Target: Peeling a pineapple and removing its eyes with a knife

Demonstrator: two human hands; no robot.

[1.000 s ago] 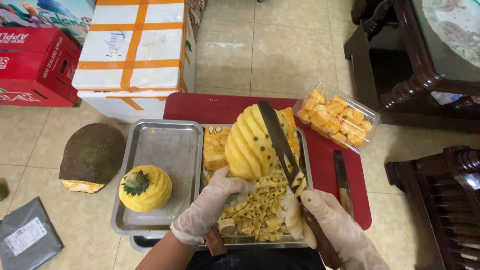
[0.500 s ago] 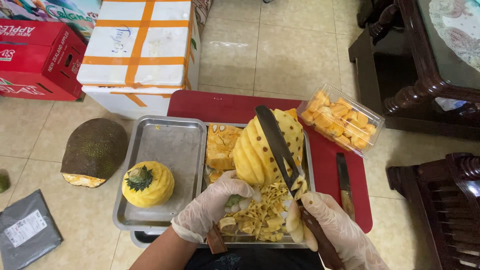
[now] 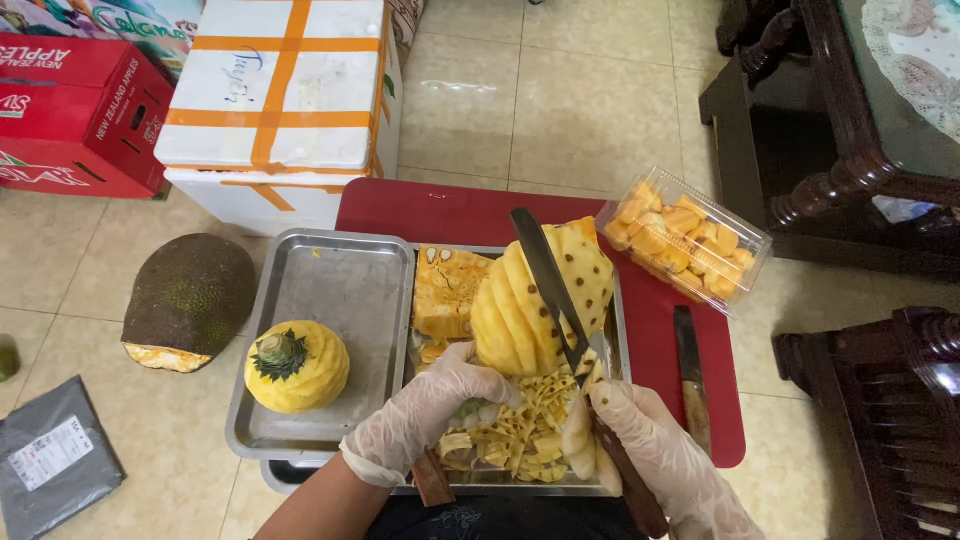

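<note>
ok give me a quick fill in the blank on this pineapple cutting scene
1. The right hand holds a ____ against the pineapple.
2. The left hand steadies that pineapple over a metal ____.
3. A second peeled pineapple sits in the tray on the ____ side.
4. The clear box holds cut fruit on the ____ board.

Missing words: knife; tray; left; red

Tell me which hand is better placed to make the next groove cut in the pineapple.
Right. The right hand grips the knife, whose blade lies across the peeled pineapple. The left hand has its grip on the fruit's lower end, steadying it over the tray.
</note>
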